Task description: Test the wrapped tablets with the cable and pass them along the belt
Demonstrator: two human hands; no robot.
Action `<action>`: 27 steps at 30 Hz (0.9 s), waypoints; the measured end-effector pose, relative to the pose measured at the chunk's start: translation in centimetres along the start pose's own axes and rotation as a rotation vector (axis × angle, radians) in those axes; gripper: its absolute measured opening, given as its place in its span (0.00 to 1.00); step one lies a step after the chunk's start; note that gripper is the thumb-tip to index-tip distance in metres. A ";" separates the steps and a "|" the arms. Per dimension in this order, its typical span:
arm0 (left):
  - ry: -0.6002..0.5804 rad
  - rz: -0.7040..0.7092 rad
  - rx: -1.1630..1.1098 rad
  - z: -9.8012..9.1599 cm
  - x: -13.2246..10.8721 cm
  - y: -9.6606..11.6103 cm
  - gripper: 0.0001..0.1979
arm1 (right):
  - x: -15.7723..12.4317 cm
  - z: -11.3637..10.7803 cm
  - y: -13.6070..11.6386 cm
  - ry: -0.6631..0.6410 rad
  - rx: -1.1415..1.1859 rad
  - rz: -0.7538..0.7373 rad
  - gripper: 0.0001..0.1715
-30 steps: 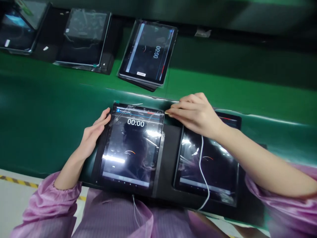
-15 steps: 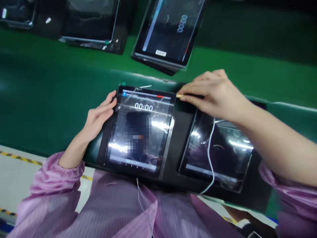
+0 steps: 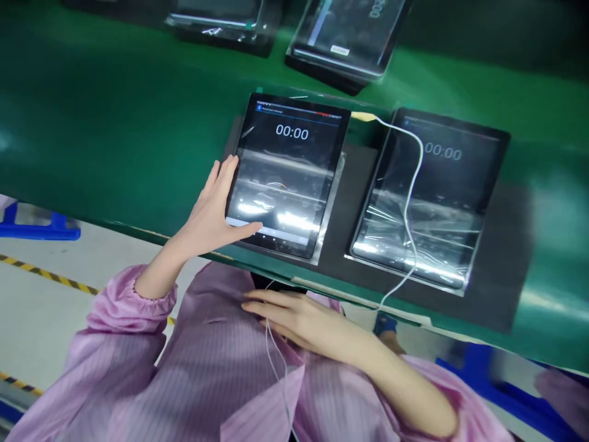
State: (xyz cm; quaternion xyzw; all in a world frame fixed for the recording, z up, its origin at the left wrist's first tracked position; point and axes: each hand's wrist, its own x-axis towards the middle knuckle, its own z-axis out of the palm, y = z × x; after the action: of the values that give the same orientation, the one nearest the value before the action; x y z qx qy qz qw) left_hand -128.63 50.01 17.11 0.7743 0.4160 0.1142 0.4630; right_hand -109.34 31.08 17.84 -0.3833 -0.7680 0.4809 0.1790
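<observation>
Two film-wrapped black tablets lie side by side on a black mat (image 3: 350, 209), each showing 00:00. My left hand (image 3: 211, 205) grips the lower left edge of the left tablet (image 3: 285, 175), its thumb lying across the bottom of the screen. The right tablet (image 3: 427, 196) has a white cable (image 3: 413, 184) lying over its screen. That cable ends in a yellow-tipped connector (image 3: 359, 115) between the two tablets. My right hand (image 3: 294, 319) is back near my pink striped smock (image 3: 193, 368), below the belt edge, fingers extended and nothing visibly held.
The mat lies on a green conveyor belt (image 3: 115, 104). Further tablets (image 3: 347, 31) sit on dark pads along its far side. Below the near edge are a pale floor with yellow-black hazard tape (image 3: 50, 276) and blue frame parts (image 3: 37, 228).
My right hand has let go of the yellow-tipped connector and moved back towards my body. My left hand has slid down the tablet edge. The view has shifted, showing the whole right tablet.
</observation>
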 end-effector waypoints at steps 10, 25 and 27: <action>-0.022 0.060 0.189 0.2 0.1 -1.1 0.57 | -2.8 3.2 0.4 0.388 0.234 0.067 0.16; 0.067 0.151 0.234 0.9 0.0 -2.2 0.52 | -5.7 -1.1 1.6 0.147 0.327 0.322 0.18; 0.070 0.151 0.234 0.9 0.0 -2.3 0.52 | -5.9 -0.3 1.1 0.225 0.137 0.399 0.22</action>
State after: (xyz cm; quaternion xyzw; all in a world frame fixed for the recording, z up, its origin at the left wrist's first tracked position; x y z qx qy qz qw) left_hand -129.32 49.98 14.79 0.8478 0.3826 0.1262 0.3449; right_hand -104.94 27.05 17.55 -0.5656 -0.6179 0.5120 0.1903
